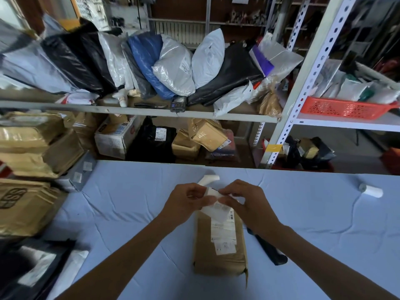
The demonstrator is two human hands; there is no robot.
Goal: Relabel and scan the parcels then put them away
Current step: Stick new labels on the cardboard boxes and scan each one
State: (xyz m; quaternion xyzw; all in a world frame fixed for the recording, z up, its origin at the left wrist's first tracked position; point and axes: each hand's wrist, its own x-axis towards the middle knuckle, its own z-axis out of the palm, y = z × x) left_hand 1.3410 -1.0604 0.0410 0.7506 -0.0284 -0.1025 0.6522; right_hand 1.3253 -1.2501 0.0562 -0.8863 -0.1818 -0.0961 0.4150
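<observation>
brown parcel (220,254) flat on the blue table cloth (121,202), centre, just in front of the body, labelled face up. long axis pointing away from the body, near end toward the chest, far end below the hands, only a slight lean. old labels (223,230) stacked in a column along that axis, barcode at the far right corner. print too small to read, so text direction unknown.

left hand (186,200) and right hand (244,200) raised together over the far end of the parcel, contact with it not clear. fingers of both curled, thumbs against fingertips, pinching a white label strip (213,191) between them. loose tail of the strip curling up behind the left hand. sticker and backing not separable by eye.

step in hand, by judgement: freeing a fresh label before sticking it down.

- peel slowly from one corner, adhesive kept off fingertips and off itself.
- hold taut by two edges.
- line up the long edge with the parcel's long axis, square over the old labels.
- lay one edge first, then smooth across to press out air.
- keep the barcode flat, clear of wrinkled paper and parcel edges, for a clean scan.

handheld scanner (178,103) on the shelf ahead, well apart. label roll (371,190) far right on the cloth. dark tool (269,249) just right of the parcel, partly under the right forearm, kind unclear.
</observation>
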